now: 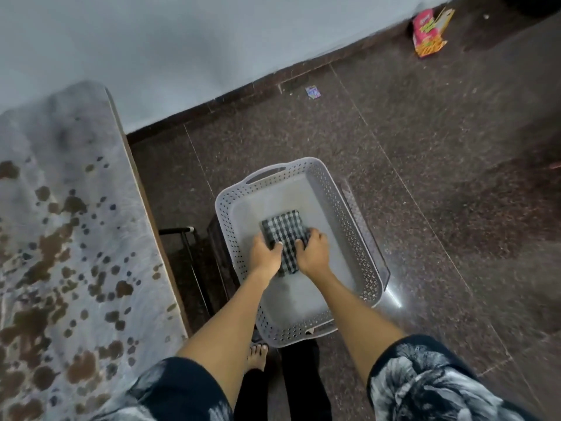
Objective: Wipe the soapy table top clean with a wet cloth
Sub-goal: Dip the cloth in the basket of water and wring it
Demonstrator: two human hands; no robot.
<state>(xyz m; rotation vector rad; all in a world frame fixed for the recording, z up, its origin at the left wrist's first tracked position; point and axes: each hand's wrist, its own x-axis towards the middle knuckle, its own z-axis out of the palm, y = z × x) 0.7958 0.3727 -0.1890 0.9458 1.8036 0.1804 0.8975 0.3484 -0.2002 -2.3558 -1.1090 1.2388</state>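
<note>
A black-and-white checked cloth [283,230], folded, lies inside a grey perforated plastic basket [349,220] beside the table. My left hand [265,253] grips the cloth's left edge and my right hand [312,252] grips its right edge, fingers curled over the fabric. The table top [69,226] fills the left of the view, covered in white soapy film with brown patches showing through.
The basket rests on a dark low stand [217,250] over a speckled stone floor. A grey wall runs along the back. A colourful carton [429,31] and a small wrapper [312,92] lie on the floor by the wall. My bare foot [256,355] is below the basket.
</note>
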